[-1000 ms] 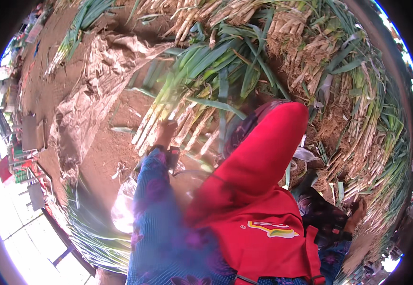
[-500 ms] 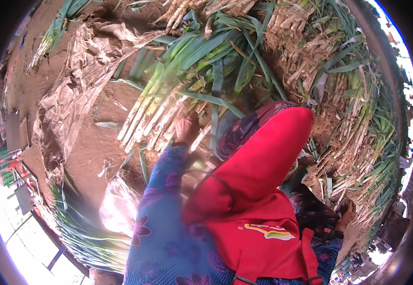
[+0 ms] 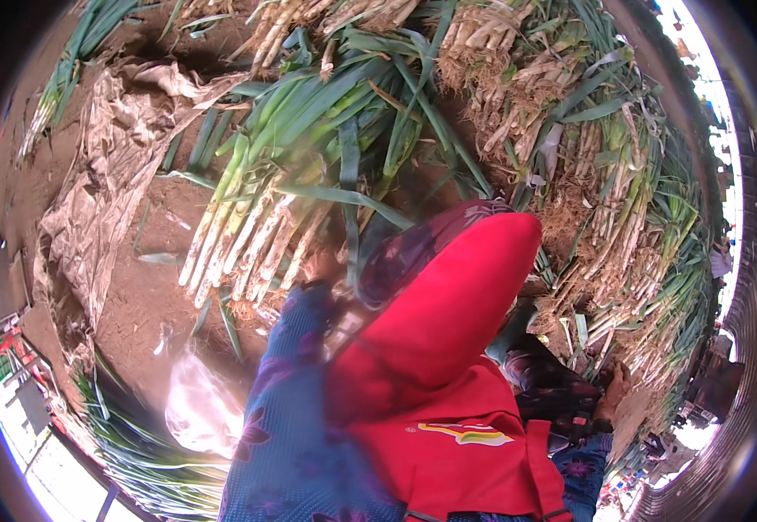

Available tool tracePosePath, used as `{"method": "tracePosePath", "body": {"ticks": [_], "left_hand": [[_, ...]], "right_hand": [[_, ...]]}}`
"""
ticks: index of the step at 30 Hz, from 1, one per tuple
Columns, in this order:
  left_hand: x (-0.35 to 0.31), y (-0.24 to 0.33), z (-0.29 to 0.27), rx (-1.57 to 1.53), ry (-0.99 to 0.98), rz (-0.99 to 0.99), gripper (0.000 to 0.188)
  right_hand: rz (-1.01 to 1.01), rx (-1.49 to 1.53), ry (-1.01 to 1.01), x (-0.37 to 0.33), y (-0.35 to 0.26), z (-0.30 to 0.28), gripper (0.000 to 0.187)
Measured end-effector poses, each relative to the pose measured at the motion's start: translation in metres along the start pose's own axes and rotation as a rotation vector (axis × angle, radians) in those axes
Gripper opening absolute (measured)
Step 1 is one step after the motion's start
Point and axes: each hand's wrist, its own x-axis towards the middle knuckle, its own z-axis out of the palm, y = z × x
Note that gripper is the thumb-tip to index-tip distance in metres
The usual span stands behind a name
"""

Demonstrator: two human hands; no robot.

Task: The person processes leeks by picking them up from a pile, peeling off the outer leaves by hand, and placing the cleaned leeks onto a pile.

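Where the leeks [image 3: 252,230] lie: on brown soil [image 3: 130,296], root ends toward the person, no tie seen; a one-sided tug could fan them apart.
Crossing leaf [image 3: 376,207]: over the stalks; might snag and tear.
Left hand: lost in blur past the blue sleeve [image 3: 287,357]; can't tell its grip.
Right hand [image 3: 613,393]: well apart, near the leek heap [image 3: 609,200]; grip unclear.
Red apron [image 3: 448,304]: bulges close to the leaves; leaning in could crush them.
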Motion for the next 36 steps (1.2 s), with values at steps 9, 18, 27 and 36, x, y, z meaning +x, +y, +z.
{"method": "tracePosePath", "body": {"ticks": [9,18,27,36], "left_hand": [[-0.010,-0.026,-0.044,-0.610,-0.199,-0.029,0.043],[-0.129,0.082,-0.198,-0.909,-0.499,0.076,0.033],[-0.181,0.216,-0.246,-0.789,-0.481,0.139,0.019],[-0.274,0.259,-0.257,-0.560,-0.456,0.208,0.020]], "right_hand": [[-0.055,0.080,-0.059,-0.008,-0.014,0.027,0.021],[-0.017,0.268,-0.306,-0.037,-0.066,0.080,0.020],[-0.135,0.407,-0.964,-0.130,-0.181,0.177,0.021],[-0.079,0.660,-1.341,-0.152,-0.221,0.161,0.024]]}}
